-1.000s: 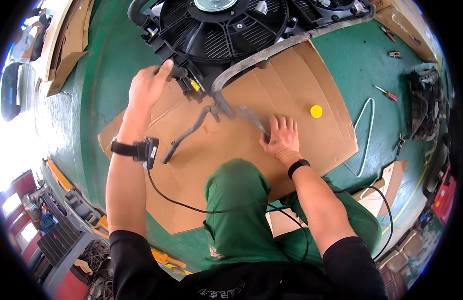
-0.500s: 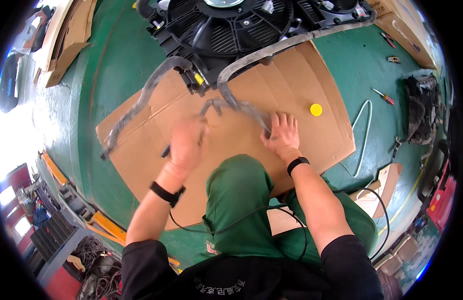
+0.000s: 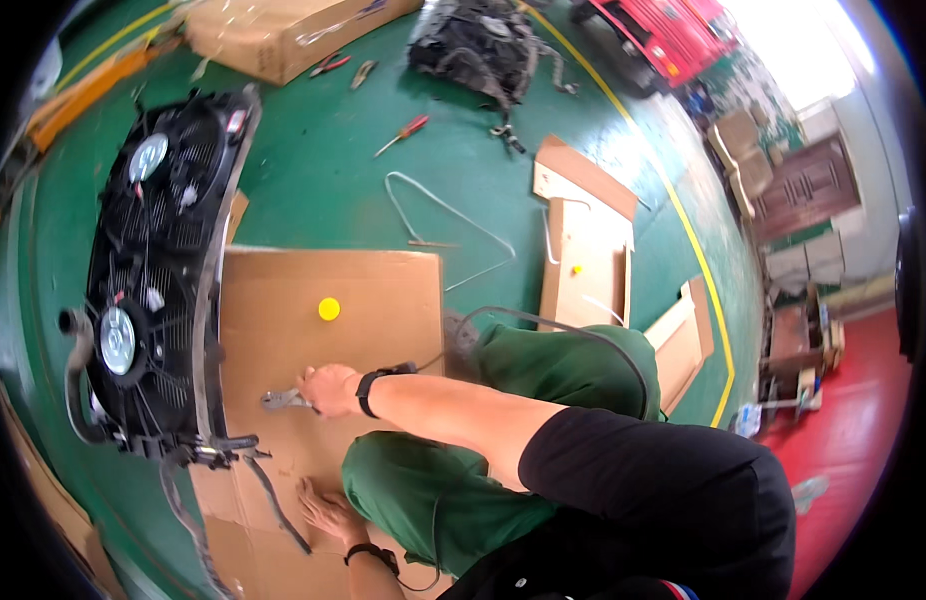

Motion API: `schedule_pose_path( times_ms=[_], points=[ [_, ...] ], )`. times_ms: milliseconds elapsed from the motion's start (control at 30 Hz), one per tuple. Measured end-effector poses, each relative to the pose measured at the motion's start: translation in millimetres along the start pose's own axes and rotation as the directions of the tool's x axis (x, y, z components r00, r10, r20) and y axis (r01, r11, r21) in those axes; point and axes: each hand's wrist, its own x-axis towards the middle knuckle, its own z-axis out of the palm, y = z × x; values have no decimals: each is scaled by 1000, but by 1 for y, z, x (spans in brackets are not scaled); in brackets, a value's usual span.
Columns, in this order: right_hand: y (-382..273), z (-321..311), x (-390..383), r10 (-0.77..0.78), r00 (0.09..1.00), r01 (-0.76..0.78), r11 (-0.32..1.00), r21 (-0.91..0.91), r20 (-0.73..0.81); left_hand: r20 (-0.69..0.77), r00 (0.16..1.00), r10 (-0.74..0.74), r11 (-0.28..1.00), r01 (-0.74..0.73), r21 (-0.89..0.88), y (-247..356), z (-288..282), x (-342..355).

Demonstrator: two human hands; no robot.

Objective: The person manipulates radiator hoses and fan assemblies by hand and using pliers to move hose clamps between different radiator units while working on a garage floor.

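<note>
At the left, the fan unit (image 3: 155,255) is flanked on its right by the cardboard sheet (image 3: 273,280), where a cap (image 3: 329,309) is set beyond the right hand (image 3: 330,390) and its gripped hand tool (image 3: 276,400). Nearer, the left hand (image 3: 328,510) is laid right of a hose (image 3: 273,497); farther out, a screwdriver (image 3: 401,136) is seen on the floor (image 3: 313,150).

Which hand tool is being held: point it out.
The silver tool in the right hand; the red-handled screwdriver, red-handled pliers and another tool lie loose on the green floor.
</note>
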Motion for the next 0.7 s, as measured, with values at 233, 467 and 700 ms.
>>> schedule_pose_path(
  times_ms=[233, 467, 700],
  points=[
    [15, -108, -55, 136, 991, -129, 962, 241, -11, 86, 996, 39, 994, -47, 95, 1, -10, -5],
    [51, -295, -148, 599, 790, -351, 620, 702, -133, 40, 999, 36, 996, -39, 83, -6, -9, -1],
    [123, -401, -282, 810, 546, 135, 165, 977, -212, 56, 998, -5, 994, -2, 114, -13, -2, 3]
  ],
)
